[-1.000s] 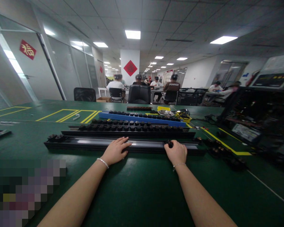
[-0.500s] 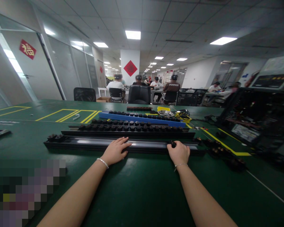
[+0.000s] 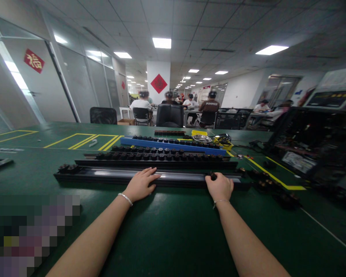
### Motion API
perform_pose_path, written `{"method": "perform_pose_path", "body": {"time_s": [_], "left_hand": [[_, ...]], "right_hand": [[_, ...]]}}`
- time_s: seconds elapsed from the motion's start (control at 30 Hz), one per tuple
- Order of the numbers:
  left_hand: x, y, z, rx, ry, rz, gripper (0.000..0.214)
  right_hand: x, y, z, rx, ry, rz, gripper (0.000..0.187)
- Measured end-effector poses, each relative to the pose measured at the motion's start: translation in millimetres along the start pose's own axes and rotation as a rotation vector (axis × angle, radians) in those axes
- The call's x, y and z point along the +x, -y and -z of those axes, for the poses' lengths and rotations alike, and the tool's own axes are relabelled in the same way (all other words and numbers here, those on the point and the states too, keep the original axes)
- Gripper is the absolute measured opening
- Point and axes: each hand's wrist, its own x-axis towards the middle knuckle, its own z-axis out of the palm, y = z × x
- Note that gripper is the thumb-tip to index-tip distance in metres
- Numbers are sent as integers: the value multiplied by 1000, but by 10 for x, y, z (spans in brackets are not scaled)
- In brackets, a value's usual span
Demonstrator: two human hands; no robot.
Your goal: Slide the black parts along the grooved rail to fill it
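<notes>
A long black rail point(image 3: 103, 175) lies across the green table in front of me. My left hand point(image 3: 140, 184) rests flat on its middle, fingers stretched out and open. My right hand point(image 3: 220, 186) is closed around a small black knob-like part point(image 3: 213, 176) that sits on the rail near its right end. Two similar black parts point(image 3: 67, 167) sit at the rail's left end. Behind it lies a second black rail point(image 3: 155, 157) carrying a row of several black parts.
A blue rail point(image 3: 173, 144) with more black parts lies farther back, by a metal bowl point(image 3: 202, 137) and a yellow tray. Loose black parts point(image 3: 273, 188) lie at the right. A dark machine point(image 3: 314, 142) stands at far right. People sit at desks beyond the table.
My right hand has slid the small black part a little to the right along the rail. My left hand has stayed in place.
</notes>
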Motion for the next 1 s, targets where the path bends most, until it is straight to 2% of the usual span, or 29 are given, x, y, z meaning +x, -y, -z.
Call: {"method": "perform_pose_path", "body": {"time_s": [1.0], "left_hand": [[-3,7,-5,2,-10,-11,45]], "right_hand": [[35,-97,-12,34,-79,-64,35]]}}
